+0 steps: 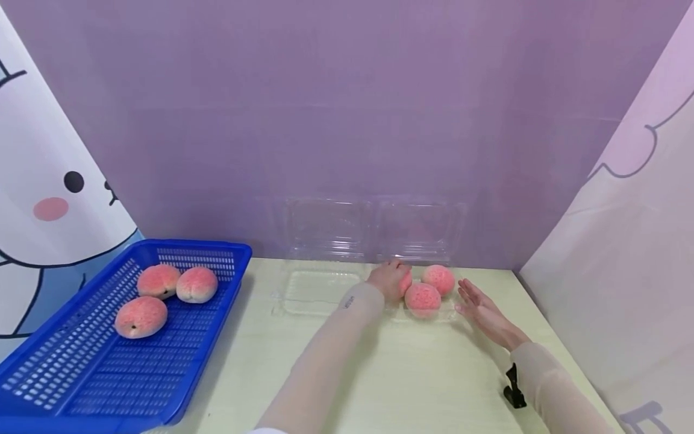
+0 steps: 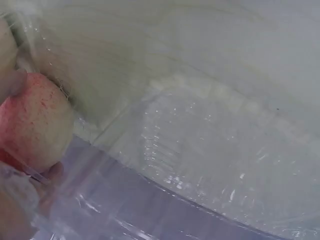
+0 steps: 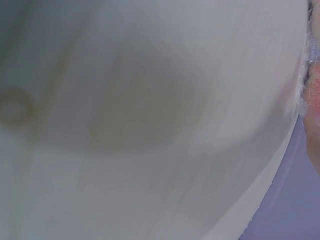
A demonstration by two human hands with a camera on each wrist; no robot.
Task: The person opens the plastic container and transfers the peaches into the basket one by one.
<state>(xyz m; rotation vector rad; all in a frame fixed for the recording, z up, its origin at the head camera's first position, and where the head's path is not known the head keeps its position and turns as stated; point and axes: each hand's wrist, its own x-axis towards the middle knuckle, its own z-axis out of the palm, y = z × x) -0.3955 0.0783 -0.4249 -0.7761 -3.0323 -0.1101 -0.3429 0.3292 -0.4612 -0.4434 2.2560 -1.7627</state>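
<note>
Peach [image 1: 405, 283] gripped by the left hand [image 1: 386, 279], fingers curled round it, in the right compartment of a clear box [image 1: 322, 295]; a second peach [image 1: 423, 301] and a third [image 1: 438, 279] sit just right of those fingers. The right hand [image 1: 482, 310] holds nothing, its fingers extended near the box's right edge; whether they touch it is unclear. Crowding looks the likeliest trouble: pressed against its neighbours, the held peach could bruise or nudge one over the rim. The thin box might slide if the left fingers push sideways unbraced, and the lids [image 1: 328, 226], raised beyond the fingers, could drop if knocked.
</note>
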